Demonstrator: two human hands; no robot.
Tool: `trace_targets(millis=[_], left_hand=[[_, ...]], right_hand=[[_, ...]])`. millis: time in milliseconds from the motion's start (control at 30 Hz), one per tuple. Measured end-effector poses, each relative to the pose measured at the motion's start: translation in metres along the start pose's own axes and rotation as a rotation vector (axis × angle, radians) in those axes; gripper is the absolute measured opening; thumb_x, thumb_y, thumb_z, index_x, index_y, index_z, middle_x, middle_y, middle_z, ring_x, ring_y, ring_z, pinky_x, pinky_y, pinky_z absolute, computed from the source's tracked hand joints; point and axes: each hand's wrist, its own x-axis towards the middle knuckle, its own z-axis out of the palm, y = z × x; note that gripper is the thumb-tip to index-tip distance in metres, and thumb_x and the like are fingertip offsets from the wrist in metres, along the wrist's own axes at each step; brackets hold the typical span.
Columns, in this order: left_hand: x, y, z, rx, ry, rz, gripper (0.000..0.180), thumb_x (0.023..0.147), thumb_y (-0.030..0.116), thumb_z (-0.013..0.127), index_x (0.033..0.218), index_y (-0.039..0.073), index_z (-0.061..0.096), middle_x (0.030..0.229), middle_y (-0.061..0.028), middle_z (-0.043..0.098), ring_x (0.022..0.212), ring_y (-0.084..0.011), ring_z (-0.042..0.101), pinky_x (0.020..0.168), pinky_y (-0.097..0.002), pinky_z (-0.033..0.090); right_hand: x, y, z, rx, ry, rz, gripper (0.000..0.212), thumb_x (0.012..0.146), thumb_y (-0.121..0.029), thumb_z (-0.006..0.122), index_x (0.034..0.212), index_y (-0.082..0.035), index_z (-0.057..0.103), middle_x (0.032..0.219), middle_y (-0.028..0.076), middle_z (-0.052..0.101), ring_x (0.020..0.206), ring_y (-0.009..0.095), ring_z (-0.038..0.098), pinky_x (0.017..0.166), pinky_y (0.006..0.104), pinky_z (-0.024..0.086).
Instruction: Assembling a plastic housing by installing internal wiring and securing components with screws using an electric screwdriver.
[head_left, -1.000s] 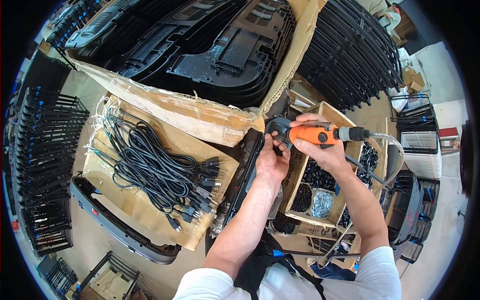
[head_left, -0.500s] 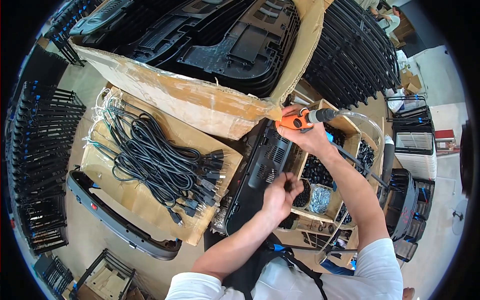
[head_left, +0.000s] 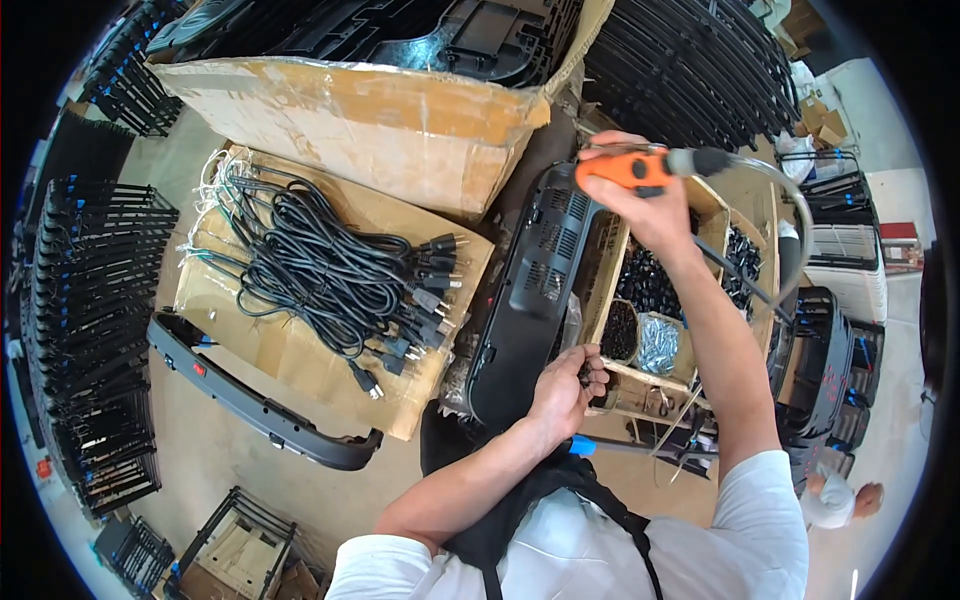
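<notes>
My right hand point(head_left: 648, 210) grips an orange power screwdriver point(head_left: 625, 171) with a clear hose point(head_left: 802, 215) running from its rear end. The tool is above the far end of a long black plastic cover point(head_left: 530, 310) with vent slots; its tip is blurred, so contact cannot be made out. My left hand point(head_left: 562, 390) is curled beside the cover's near right edge, with small dark pieces that look like screws at its fingertips. Just beyond it, a wooden parts box point(head_left: 598, 335) holds small black screws point(head_left: 621, 328), silver screws point(head_left: 658, 345) and larger black parts point(head_left: 645, 280) in separate compartments.
Coiled black power cords point(head_left: 320, 260) lie on a cardboard sheet point(head_left: 225, 310) at left. A large carton point(head_left: 350, 130) of black plastic shells stands at the far side. A curved grey-black part point(head_left: 260, 400) lies at lower left. Black frames point(head_left: 100, 330) are stacked beyond.
My right hand has moved right and toward the far side with the screwdriver. My left hand has shifted slightly nearer to me, staying curled. The whole view has shifted, and the carton sits higher in it.
</notes>
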Motion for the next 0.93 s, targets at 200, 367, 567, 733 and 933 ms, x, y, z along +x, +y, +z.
trace_targets(millis=[200,367,567,733,933], left_hand=[[-0.008,-0.003,-0.029,0.112,-0.032,-0.022,0.023,0.114,0.026,0.049,0.113,0.006,0.061,0.100,-0.0074,0.065,0.090,-0.0240,0.068,0.079,-0.0375,0.058],[0.001,-0.015,-0.032,0.259,-0.022,-0.076,0.022,0.113,0.022,0.052,0.119,0.004,0.063,0.102,-0.0079,0.066,0.094,-0.0228,0.066,0.084,-0.0379,0.057],[0.074,-0.078,-0.026,0.872,-0.068,-0.182,0.025,0.111,0.021,0.055,0.121,0.002,0.068,0.108,-0.0085,0.070,0.099,-0.0191,0.066,0.095,-0.0381,0.056],[0.127,-0.098,-0.053,1.368,-0.036,-0.010,0.051,0.108,0.041,0.049,0.133,0.000,0.066,0.128,-0.0169,0.070,0.120,-0.0335,0.063,0.108,-0.0477,0.046],[0.097,-0.142,-0.015,2.162,-0.712,0.098,0.065,0.109,0.053,0.040,0.134,0.000,0.069,0.135,-0.0285,0.068,0.140,-0.0360,0.058,0.115,-0.0398,0.042]], right_hand=[[-0.133,-0.061,-0.028,-0.014,0.322,0.073,0.054,0.085,-0.008,0.086,0.133,0.001,0.063,0.120,0.014,0.077,0.110,0.019,0.072,0.099,0.0349,0.057],[-0.308,-0.088,-0.051,0.146,0.733,0.157,0.061,0.085,-0.005,0.080,0.140,0.001,0.054,0.125,0.020,0.073,0.118,0.028,0.070,0.105,0.0432,0.054],[-0.504,-0.125,-0.019,0.281,1.069,0.294,0.062,0.082,-0.005,0.079,0.138,0.000,0.055,0.123,0.021,0.073,0.117,0.032,0.071,0.103,0.0477,0.056],[-0.588,-0.098,0.005,0.352,1.239,0.429,0.060,0.082,-0.005,0.081,0.136,-0.001,0.056,0.121,0.021,0.073,0.114,0.031,0.071,0.101,0.0472,0.057],[-0.647,0.067,-0.003,0.612,1.633,0.532,0.069,0.090,-0.020,0.082,0.149,-0.013,0.046,0.142,0.015,0.061,0.123,0.023,0.062,0.101,0.0426,0.052]])
